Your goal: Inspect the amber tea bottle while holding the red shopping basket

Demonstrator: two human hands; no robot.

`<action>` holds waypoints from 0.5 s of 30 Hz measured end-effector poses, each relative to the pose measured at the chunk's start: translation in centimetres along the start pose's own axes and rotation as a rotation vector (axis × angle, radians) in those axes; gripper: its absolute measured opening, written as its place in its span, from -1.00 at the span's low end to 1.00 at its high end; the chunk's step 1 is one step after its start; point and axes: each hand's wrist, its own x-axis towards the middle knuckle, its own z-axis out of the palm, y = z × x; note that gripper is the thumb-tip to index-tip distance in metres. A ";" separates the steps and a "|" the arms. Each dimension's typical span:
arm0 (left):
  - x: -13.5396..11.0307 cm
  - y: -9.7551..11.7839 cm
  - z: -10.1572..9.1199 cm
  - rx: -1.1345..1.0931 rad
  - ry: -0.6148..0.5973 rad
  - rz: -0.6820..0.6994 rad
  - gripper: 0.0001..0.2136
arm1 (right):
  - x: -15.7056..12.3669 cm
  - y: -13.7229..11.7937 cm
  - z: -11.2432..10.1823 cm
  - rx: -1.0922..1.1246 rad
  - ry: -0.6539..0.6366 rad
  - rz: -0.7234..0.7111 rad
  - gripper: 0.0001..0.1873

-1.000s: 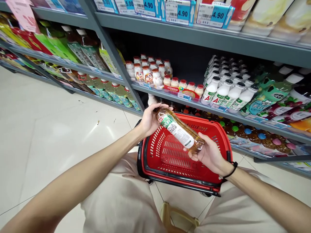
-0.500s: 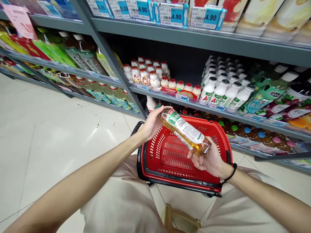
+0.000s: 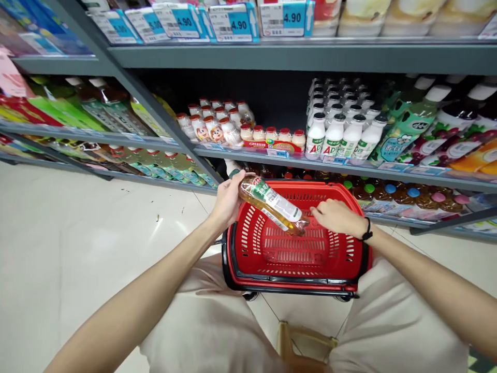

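step in hand: a plastic bottle of amber drink (image 3: 272,207) with a green-and-white label, held over a basket. left hand (image 3: 229,199) closes round the bottle's upper end, a narrow, firm grip that seems to carry the weight alone. right hand (image 3: 337,217) lies open, fingers flat and loosely spread, just beside the bottle's lower end. whether its fingertips (image 3: 316,210) touch the bottle, i cannot tell.

bottle sits tilted, lower end dipped, inside the opening of a red plastic shopping basket (image 3: 289,282). contact with the basket's mesh floor cannot be told from here. basket rests on the person's beige trousers (image 3: 209,321), below a grey metal shelf (image 3: 310,57) of white bottled milk drinks (image 3: 334,137).

next move calls for a change at the left hand — it must ease off, or the right must close again.

against the earlier frame: right hand no longer cups the bottle from beneath — it has come away, and the bottle sits lower, now within the rim.
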 end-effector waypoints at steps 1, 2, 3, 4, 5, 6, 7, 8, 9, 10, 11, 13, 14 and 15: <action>-0.2 -0.4 0.0 0.065 0.012 0.018 -0.56 | 0.1 0.8 -0.5 -0.109 0.014 0.027 -0.40; -0.5 -0.9 -0.1 0.145 0.005 0.040 -0.54 | 0.2 1.6 -0.8 -0.156 -0.013 0.042 -0.48; -0.8 -1.6 -0.2 0.234 -0.019 0.060 -0.52 | 0.2 2.2 -0.9 -0.187 -0.062 0.059 -0.52; -1.1 -2.3 -0.3 0.323 -0.056 0.078 -0.49 | 0.2 2.6 -0.8 -0.182 -0.118 0.071 -0.54; -1.4 -3.2 -0.5 0.414 -0.107 0.089 -0.46 | 0.2 2.9 -0.7 -0.188 -0.168 0.080 -0.54; -1.4 -4.1 -0.6 0.504 -0.163 0.091 -0.44 | 0.2 3.0 -0.6 -0.197 -0.205 0.087 -0.54; -1.3 -5.0 -0.8 0.592 -0.209 0.085 -0.42 | 0.1 3.0 -0.6 -0.208 -0.227 0.089 -0.54; -1.0 -6.0 -1.0 0.687 -0.241 0.079 -0.41 | 0.0 2.9 -0.6 -0.217 -0.242 0.087 -0.54; -0.5 -6.9 -1.1 0.789 -0.255 0.079 -0.41 | 0.0 2.7 -0.6 -0.223 -0.248 0.080 -0.52; 0.1 -7.7 -1.2 0.903 -0.258 0.074 -0.39 | -0.1 2.6 -0.7 -0.225 -0.256 0.070 -0.51; 0.7 -8.6 -1.2 1.034 -0.258 0.059 -0.36 | -0.1 2.5 -0.9 -0.224 -0.261 0.060 -0.52; 1.8 -10.3 -0.8 1.294 -0.255 -0.015 -0.28 | 0.0 2.5 -1.2 -0.220 -0.271 0.047 -0.56; 2.1 -11.2 -0.4 1.394 -0.262 -0.061 -0.27 | 0.0 2.6 -1.3 -0.214 -0.273 0.042 -0.58; 2.3 -12.2 0.1 1.463 -0.276 -0.103 -0.29 | 0.1 2.8 -1.3 -0.204 -0.272 0.036 -0.60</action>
